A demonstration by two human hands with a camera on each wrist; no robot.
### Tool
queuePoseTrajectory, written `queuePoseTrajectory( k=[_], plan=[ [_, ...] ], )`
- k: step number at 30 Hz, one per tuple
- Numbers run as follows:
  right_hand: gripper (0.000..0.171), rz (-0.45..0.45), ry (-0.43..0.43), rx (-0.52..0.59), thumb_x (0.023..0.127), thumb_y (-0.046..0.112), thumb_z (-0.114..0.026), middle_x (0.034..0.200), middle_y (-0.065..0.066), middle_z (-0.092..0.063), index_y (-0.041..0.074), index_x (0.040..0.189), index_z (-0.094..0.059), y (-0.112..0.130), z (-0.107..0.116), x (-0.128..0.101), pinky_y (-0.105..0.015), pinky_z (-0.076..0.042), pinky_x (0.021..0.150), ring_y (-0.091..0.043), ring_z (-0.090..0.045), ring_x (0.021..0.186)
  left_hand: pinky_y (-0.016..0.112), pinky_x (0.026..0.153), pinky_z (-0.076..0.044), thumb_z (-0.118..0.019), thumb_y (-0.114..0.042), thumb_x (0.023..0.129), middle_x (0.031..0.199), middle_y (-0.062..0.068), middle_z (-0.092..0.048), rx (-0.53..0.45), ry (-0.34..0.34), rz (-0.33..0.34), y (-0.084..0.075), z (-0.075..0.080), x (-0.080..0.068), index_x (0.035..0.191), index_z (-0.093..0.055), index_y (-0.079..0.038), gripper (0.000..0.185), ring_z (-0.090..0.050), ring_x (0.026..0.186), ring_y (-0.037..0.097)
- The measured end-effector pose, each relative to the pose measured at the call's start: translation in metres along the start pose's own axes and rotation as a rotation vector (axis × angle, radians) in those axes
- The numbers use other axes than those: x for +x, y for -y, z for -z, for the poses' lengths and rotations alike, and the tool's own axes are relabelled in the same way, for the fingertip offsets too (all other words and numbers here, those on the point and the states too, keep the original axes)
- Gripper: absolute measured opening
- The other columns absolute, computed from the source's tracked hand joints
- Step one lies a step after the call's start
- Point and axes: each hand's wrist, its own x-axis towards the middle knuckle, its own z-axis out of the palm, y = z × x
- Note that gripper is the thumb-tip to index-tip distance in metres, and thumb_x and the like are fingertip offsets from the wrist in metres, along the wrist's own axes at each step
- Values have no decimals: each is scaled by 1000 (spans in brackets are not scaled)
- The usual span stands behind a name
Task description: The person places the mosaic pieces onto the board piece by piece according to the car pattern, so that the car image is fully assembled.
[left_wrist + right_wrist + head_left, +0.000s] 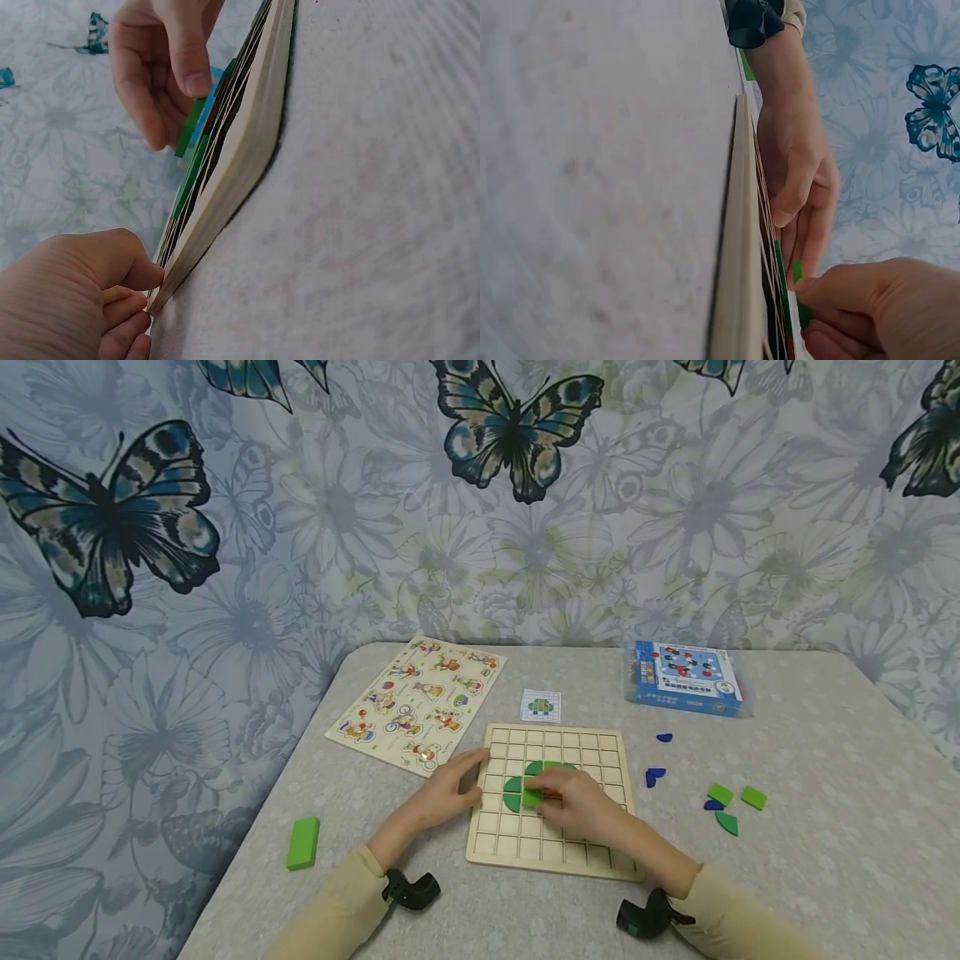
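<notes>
Two hands, right hand (577, 806) pinching green piece (532, 795)

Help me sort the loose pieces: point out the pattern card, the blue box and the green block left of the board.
pattern card (541, 705), head view, its middle
blue box (686, 677), head view, lid
green block (303, 842), head view, top face

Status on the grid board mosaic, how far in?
Early. A few green pieces already sit in the wooden grid board, making a partial dome; most cells are bare. In hand: the right hand pinches a light green tile over the board, while the left hand steadies its left edge. Left: loose green and blue pieces on the table, against the pattern card.
</notes>
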Motion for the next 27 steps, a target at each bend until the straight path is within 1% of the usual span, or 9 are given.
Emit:
queuePoseTrajectory(
  k=[4, 8, 18, 21, 23, 27],
  plan=[
    [28, 31, 13, -55, 82, 7, -70, 108, -9, -65, 4, 111, -69, -2, -2, -2, -32, -52, 80, -22, -59, 101, 44, 108, -27, -58, -8, 87, 147, 14, -35, -4, -1, 10, -1, 0, 0, 145, -35, -2, 63, -29, 136, 28],
    [28, 29, 38, -56, 84, 6, -69, 108, -8, -64, 4, 111, -69, -2, -2, -3, -30, -52, 78, -21, -58, 101, 44, 108, -27, -58, -7, 87, 147, 14, -35, 0, -6, 11, 0, -1, 1, 145, -35, -2, 63, -29, 136, 28],
    [30, 63, 77, -103, 84, 10, -70, 110, -8, -65, 4, 113, -69, -1, -1, -3, -35, -51, 83, -22, -58, 102, 44, 109, -26, -57, -7, 87, 147, 14, -35, -5, -5, 8, 1, -1, 0, 145, -34, -2, 63, -29, 136, 28],
    [30, 62, 76, -85, 84, 11, -70, 110, -8, -65, 5, 113, -69, 0, 1, -3, -34, -51, 82, -21, -58, 103, 44, 109, -26, -58, -7, 87, 147, 15, -35, -3, -5, 8, 1, -1, 0, 145, -34, -1, 63, -29, 136, 28],
    [29, 47, 68, -43, 84, 10, -70, 111, -7, -65, 5, 113, -69, 2, 4, -4, -34, -51, 82, -20, -59, 102, 44, 109, -26, -58, -7, 87, 147, 15, -35, -5, -6, 8, 1, -1, 0, 145, -34, -1, 63, -28, 136, 29],
    [29, 10, 18, 28, 84, 10, -70, 110, -5, -66, 5, 113, -69, 3, 20, -8, -36, -52, 79, -20, -61, 98, 44, 109, -26, -58, -7, 87, 147, 15, -35, -3, -7, 6, 0, -1, 1, 145, -34, -1, 63, -29, 136, 29]
  ],
)
